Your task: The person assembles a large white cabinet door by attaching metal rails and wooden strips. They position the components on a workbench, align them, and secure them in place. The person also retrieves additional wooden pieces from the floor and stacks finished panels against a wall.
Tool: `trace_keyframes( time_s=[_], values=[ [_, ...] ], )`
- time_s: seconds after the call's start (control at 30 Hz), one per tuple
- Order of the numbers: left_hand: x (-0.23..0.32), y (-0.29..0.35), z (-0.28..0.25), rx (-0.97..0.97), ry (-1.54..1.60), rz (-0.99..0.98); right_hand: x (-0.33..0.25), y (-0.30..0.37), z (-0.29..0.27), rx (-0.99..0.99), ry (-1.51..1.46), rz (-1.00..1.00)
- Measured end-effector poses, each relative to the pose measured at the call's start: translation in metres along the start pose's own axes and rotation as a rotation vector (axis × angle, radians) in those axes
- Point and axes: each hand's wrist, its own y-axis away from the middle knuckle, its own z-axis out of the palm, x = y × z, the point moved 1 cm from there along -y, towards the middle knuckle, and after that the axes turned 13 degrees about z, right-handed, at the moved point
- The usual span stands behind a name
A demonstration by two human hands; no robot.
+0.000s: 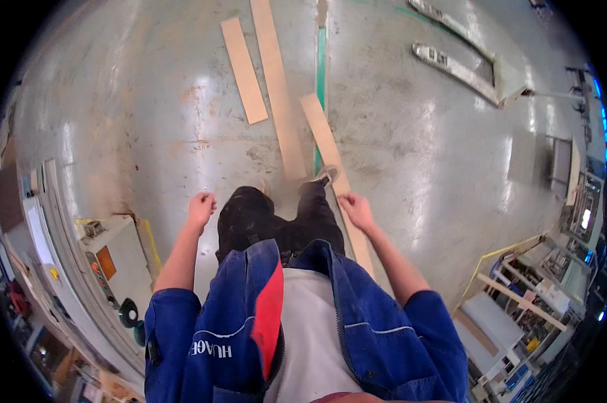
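My left hand (201,207) hangs beside my left leg, its fingers loosely curled, with nothing visible in them. On the other side, my right hand (357,209) is also curled, and its fingertips overlap the edge of a long, narrow light-brown board (324,139). Whether they touch it, I cannot tell; no grip on it shows. That board runs past my right shoe (328,176) and disappears behind my jacket. Ahead on the floor lie a longer board (274,80) and, left of it, a shorter board (244,72).
A green line (321,67) runs along the grey concrete floor (162,101). Pallet-truck forks (451,65) lie at the far right. Near left stands a pale machine cabinet (123,252) with buttons; near right is a cluttered metal frame (525,295) beside yellow floor tape.
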Motion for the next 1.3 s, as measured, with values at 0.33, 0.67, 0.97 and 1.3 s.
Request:
trace_keyframes(
  time_s=[0.33,0.67,0.97,1.3],
  values=[
    [-0.091,-0.244,0.048,-0.192,-0.402,-0.153,-0.012,-0.266,0.093,0.0,-0.127,0.155],
    [-0.155,-0.485,0.21,-0.536,-0.563,0.0,0.09,-0.464,0.319,0.122,-0.103,0.286],
    [-0.21,-0.602,0.289,-0.064,-0.743,0.096,0.093,-0.557,0.389,0.201,0.138,0.323],
    [-0.205,-0.654,0.354,0.241,-0.655,-0.144,0.115,-0.592,0.427,0.316,0.26,0.266]
  ],
)
